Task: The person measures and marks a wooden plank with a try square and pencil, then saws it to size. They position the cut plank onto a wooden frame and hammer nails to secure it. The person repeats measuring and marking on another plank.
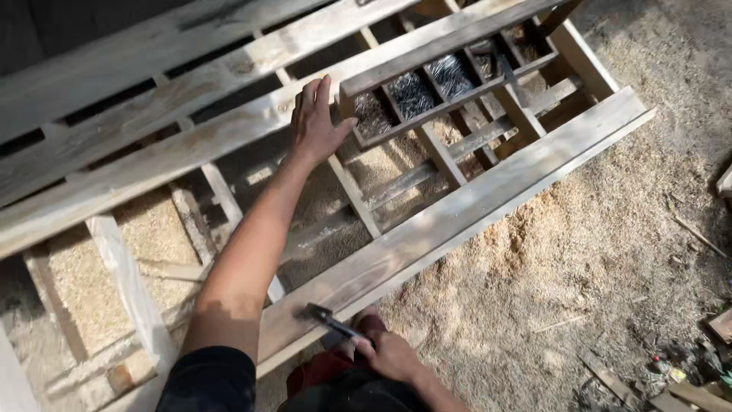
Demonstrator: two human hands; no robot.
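While our left arm stretches forward, the left hand (316,122) lies flat, fingers spread, against the near end of a wooden nail tray (450,76). Past the fingertips, three compartments hold dark nails (412,93) (others unclear). Our right hand (390,355) grips one hammer (329,320), head on the plank (457,217).

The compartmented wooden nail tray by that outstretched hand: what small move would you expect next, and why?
Probably the left hand dips into the compartmented wooden nail tray for a nail: it rests at the tray's near end, beside compartments of dark nails, while the right hand holds a dark metal hammer over the long pale wooden plank.
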